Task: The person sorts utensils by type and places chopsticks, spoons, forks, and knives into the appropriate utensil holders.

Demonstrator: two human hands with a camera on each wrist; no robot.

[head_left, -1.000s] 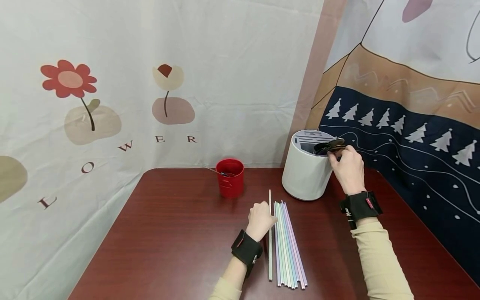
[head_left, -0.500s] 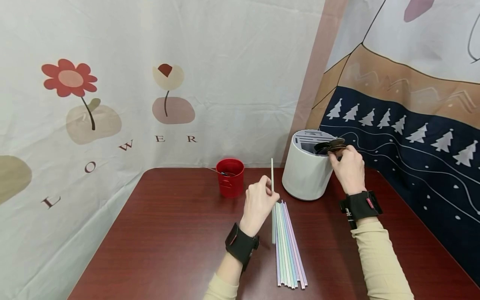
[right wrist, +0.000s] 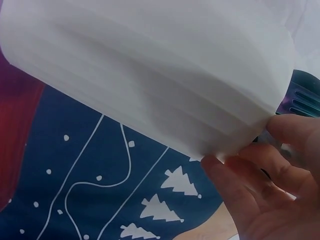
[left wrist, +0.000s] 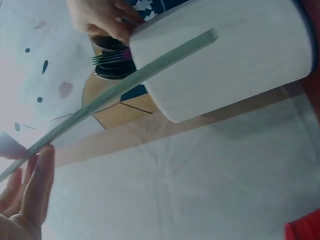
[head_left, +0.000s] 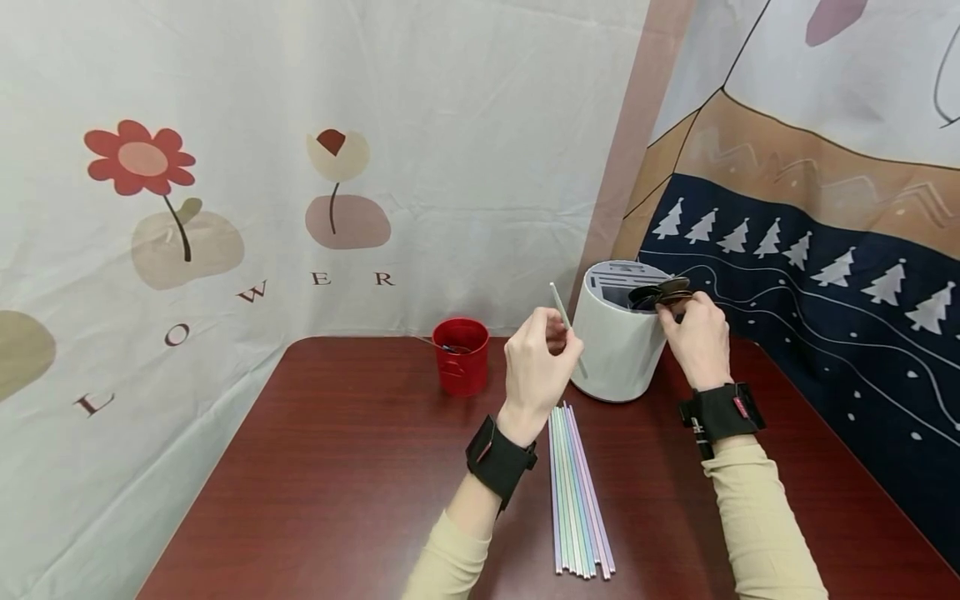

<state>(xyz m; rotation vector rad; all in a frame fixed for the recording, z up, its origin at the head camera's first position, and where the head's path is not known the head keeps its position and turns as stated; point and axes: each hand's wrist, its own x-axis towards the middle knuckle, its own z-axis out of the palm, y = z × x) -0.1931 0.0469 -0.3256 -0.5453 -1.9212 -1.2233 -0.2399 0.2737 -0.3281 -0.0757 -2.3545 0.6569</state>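
My left hand (head_left: 534,367) pinches a pale green straw (left wrist: 125,86), raised off the table and tilted, in front of a white utensil holder (head_left: 618,358). In the left wrist view the straw's far end overlaps the holder's wall. My right hand (head_left: 699,337) grips the holder's rim at its right side, thumb and fingers around the edge in the right wrist view. Dark spoons and a fork (left wrist: 114,57) stick out of the holder beside that hand. Below my left hand, several pastel straws (head_left: 577,492) lie side by side on the table.
A red cup (head_left: 461,371) with thin metal utensils inside stands at the back, left of the holder. The dark red table (head_left: 337,475) ends against a printed cloth (head_left: 480,167) behind it.
My left hand has lifted the pale green straw from beside the other straws and carried it up, tilting it toward the holder. The right hand has stayed at the holder's rim.
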